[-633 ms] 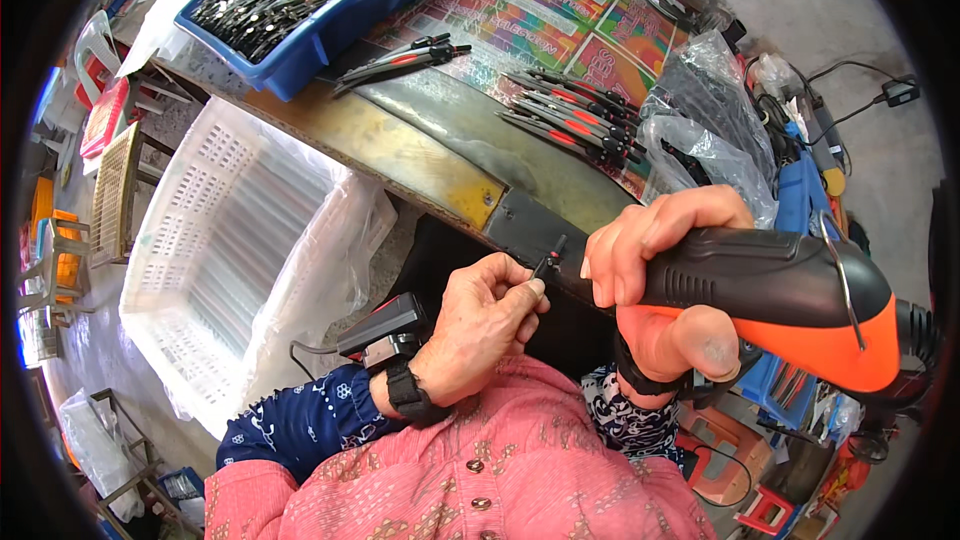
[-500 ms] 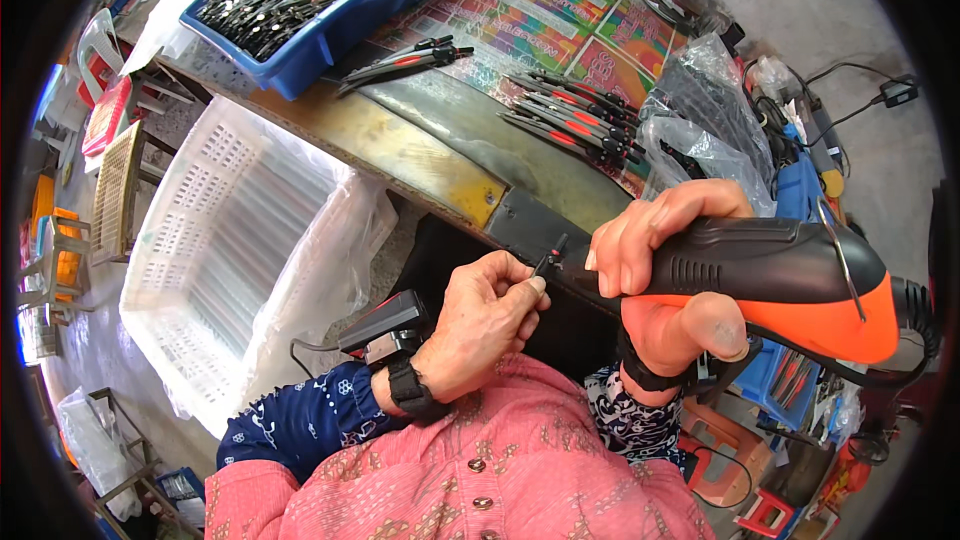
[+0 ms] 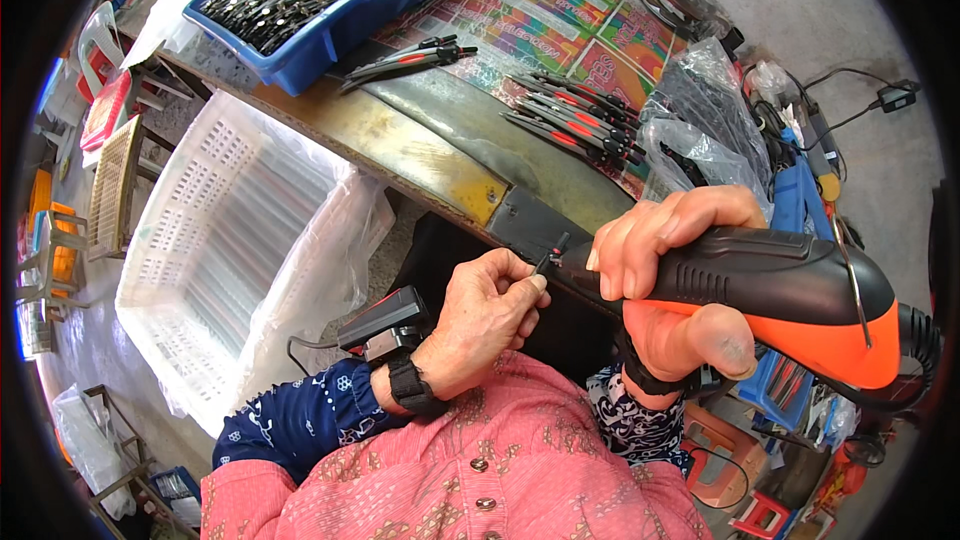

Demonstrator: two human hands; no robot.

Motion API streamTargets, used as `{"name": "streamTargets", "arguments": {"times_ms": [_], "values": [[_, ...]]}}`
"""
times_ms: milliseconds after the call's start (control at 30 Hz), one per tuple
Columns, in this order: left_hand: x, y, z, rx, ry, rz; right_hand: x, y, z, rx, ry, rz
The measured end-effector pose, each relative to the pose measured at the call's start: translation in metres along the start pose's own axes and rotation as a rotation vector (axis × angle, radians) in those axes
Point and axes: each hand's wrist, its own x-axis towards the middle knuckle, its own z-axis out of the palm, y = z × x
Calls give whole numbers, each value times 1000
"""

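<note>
My right hand [image 3: 665, 245] is wrapped round a black and orange electric screwdriver [image 3: 775, 265], held nearly level, with its cord leaving the right end. Its nose points left and comes up against a small slim black part [image 3: 556, 254]. Thumb and fingertips of my left hand [image 3: 480, 310] pinch the lower end of that part, just above the table's front edge; most of it is hidden by the fingers. A dark metal plate [image 3: 535, 220] lies on the table edge right behind the part.
Slim black, grey and red pieces lie in a bunch [image 3: 575, 120] and a smaller pile [image 3: 410, 62] on the table. More fill a blue tray [image 3: 300, 70] at the far left. A white plastic-lined basket [image 3: 185, 180] stands left; clear plastic bags [image 3: 700, 140] lie at the right.
The rear end of the electric screwdriver has dipped slightly, and my right hand has tilted a little with it. My left hand keeps its pinch in nearly the same place.
</note>
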Motion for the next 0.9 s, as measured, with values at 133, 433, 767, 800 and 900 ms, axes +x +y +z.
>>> {"name": "streamTargets", "arguments": {"times_ms": [133,433,767,800,900], "values": [[0,0,-1,10,1,11,-1,2,1,-7,19,9],[0,1,-1,32,-5,4,3,1,3,7,11,72],[4,-7,2,-16,63,106,11,-1,10,-186,29,171],[6,-8,2,-10,63,122,11,-2,7,-193,8,196],[6,-11,2,-22,68,145,12,-2,3,-198,-32,228]]}}
